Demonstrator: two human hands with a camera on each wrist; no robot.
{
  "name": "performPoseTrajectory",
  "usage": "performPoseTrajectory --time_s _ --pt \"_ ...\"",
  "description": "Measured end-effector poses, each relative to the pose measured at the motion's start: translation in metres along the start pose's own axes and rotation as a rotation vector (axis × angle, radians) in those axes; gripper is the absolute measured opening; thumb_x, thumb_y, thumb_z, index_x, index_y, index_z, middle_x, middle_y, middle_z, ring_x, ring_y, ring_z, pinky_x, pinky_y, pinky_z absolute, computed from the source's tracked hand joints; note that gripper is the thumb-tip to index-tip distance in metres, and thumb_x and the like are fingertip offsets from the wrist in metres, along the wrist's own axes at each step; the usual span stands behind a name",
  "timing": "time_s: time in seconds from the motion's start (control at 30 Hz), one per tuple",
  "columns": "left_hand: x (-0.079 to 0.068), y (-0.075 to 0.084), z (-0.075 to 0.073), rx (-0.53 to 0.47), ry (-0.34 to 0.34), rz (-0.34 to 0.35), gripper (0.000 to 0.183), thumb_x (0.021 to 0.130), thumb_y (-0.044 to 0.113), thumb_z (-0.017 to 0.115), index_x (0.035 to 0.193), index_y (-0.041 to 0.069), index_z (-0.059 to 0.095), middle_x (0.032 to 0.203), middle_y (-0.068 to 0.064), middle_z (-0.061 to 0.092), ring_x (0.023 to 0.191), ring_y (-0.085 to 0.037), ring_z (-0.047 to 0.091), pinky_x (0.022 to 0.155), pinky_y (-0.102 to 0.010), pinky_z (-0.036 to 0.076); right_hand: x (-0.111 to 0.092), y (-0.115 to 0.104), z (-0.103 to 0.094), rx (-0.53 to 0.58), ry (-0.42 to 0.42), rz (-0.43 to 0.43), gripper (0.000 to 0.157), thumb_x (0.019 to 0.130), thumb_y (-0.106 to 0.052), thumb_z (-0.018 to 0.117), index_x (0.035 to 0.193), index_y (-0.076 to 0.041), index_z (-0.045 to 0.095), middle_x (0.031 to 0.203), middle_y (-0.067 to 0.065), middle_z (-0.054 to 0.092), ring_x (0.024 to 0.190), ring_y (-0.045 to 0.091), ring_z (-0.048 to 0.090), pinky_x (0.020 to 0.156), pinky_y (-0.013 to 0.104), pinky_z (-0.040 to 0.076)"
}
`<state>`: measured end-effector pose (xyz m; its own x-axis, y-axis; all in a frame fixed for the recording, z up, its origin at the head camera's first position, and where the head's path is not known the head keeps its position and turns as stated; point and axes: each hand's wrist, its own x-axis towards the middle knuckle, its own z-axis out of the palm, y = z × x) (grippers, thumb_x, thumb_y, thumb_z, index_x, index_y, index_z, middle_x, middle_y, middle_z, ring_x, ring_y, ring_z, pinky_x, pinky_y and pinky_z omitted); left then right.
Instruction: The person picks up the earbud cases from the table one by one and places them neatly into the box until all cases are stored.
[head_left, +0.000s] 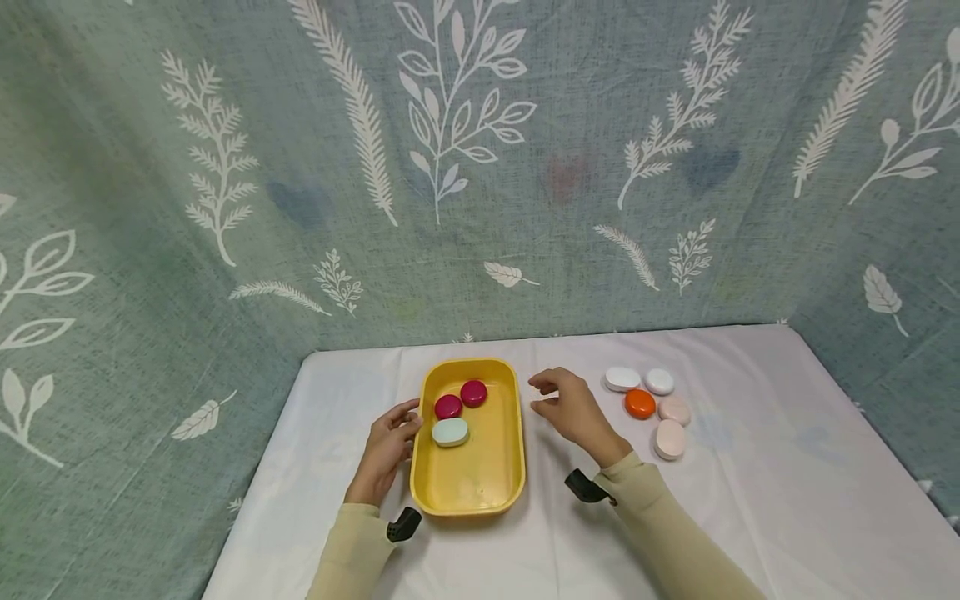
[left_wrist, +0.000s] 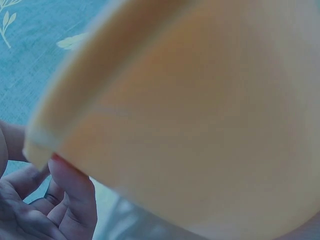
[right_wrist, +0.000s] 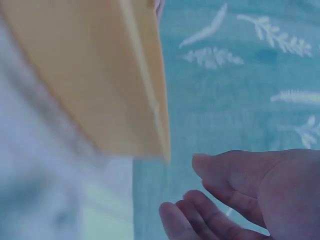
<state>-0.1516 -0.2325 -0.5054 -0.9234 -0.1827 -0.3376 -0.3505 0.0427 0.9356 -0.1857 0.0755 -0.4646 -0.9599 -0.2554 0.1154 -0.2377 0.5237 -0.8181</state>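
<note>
Extending from the near side of a shallow yellow tray with rounded corners [head_left: 465, 483], long beige sleeves [head_left: 345, 554] bore small black wrist devices [head_left: 404, 525]. The tray lay on a white cloth-covered table [head_left: 300, 467]. At its left rim the left hand [head_left: 385, 448] pinched the edge between thumb and fingers; just beside its right wall the right hand [head_left: 573, 408] held nothing, thumb and curved fingers parted. Within the tray's left half sat a pale mint oval piece [head_left: 450, 432], followed by two glossy crimson round pieces [head_left: 448, 407]. Well right of the tray were clustered two pale pink rounded pieces [head_left: 670, 439], a glossy orange-red round piece [head_left: 640, 403], a white round piece [head_left: 659, 382] and a white oval piece [head_left: 622, 379]. Beyond the tray hung a grey-green leaf-printed fabric [head_left: 465, 275].
</note>
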Motion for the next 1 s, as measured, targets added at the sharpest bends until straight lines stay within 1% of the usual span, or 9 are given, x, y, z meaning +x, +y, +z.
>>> performPoseTrajectory --time_s 0.1,0.23,0.33,0.47,0.6,0.73,0.93,1.0 --pt "0.001 -0.002 -0.001 -0.002 0.003 -0.005 0.040 0.107 0.008 0.058 0.148 0.007 0.059 0.116 -0.010 0.055 0.078 -0.014 0.055 0.060 -0.022 0.049 -0.009 0.017 -0.013 -0.007 0.047 0.009 0.033 0.090 0.009 0.077 0.123 0.007 0.071 0.119 0.021 0.068 0.111 0.038 0.068 0.092 0.044 0.061" --pt "0.002 -0.003 -0.002 -0.007 0.000 0.000 0.041 0.107 0.008 0.058 0.148 0.007 0.059 0.115 -0.010 0.055 0.078 -0.014 0.056 0.060 -0.022 0.050 -0.020 0.035 -0.031 0.008 0.084 0.036 0.033 0.092 0.010 0.074 0.125 0.010 0.068 0.123 0.028 0.065 0.113 0.041 0.064 0.094 0.045 0.060" --pt "0.001 -0.002 -0.002 -0.007 -0.002 0.008 0.041 0.107 0.007 0.058 0.148 0.007 0.059 0.115 -0.009 0.055 0.080 -0.014 0.056 0.060 -0.022 0.050 -0.028 0.045 -0.043 0.011 0.116 0.044 0.034 0.093 0.010 0.072 0.127 0.012 0.066 0.125 0.030 0.063 0.115 0.043 0.062 0.096 0.047 0.058" --pt "0.001 -0.002 -0.002 -0.013 -0.005 0.015 0.041 0.106 0.007 0.058 0.148 0.005 0.058 0.114 -0.009 0.054 0.081 -0.014 0.056 0.060 -0.021 0.050 -0.037 0.057 -0.055 -0.024 0.156 0.049 0.037 0.094 0.009 0.072 0.129 0.013 0.064 0.125 0.031 0.062 0.116 0.045 0.062 0.098 0.051 0.057" --pt "0.000 -0.003 -0.002 -0.022 -0.010 0.026 0.041 0.106 0.007 0.059 0.147 0.003 0.058 0.113 -0.009 0.055 0.081 -0.013 0.057 0.059 -0.021 0.050 -0.043 0.068 -0.063 -0.067 0.191 0.079 0.038 0.093 0.008 0.074 0.129 0.012 0.065 0.122 0.031 0.063 0.113 0.046 0.065 0.097 0.052 0.057" --pt "0.000 -0.002 -0.001 -0.024 -0.007 0.027 0.041 0.107 0.007 0.059 0.147 0.004 0.058 0.114 -0.008 0.054 0.083 -0.013 0.058 0.059 -0.021 0.050 -0.048 0.077 -0.068 -0.123 0.222 0.114 0.038 0.091 0.008 0.075 0.128 0.012 0.066 0.119 0.031 0.063 0.110 0.045 0.067 0.094 0.051 0.058" --pt "-0.001 -0.002 -0.001 -0.025 -0.019 0.038 0.042 0.107 0.009 0.059 0.149 0.003 0.057 0.113 -0.007 0.054 0.083 -0.013 0.057 0.059 -0.021 0.050 -0.052 0.085 -0.074 -0.184 0.233 0.169 0.038 0.090 0.009 0.074 0.126 0.013 0.065 0.122 0.033 0.061 0.113 0.047 0.062 0.096 0.057 0.055" --pt "-0.001 -0.001 -0.001 -0.028 -0.025 0.041 0.043 0.108 0.009 0.058 0.149 0.002 0.056 0.113 -0.007 0.054 0.083 -0.013 0.057 0.059 -0.021 0.050 -0.052 0.087 -0.075 -0.190 0.229 0.187 0.038 0.090 0.009 0.074 0.127 0.013 0.064 0.123 0.033 0.060 0.114 0.047 0.061 0.098 0.057 0.054"
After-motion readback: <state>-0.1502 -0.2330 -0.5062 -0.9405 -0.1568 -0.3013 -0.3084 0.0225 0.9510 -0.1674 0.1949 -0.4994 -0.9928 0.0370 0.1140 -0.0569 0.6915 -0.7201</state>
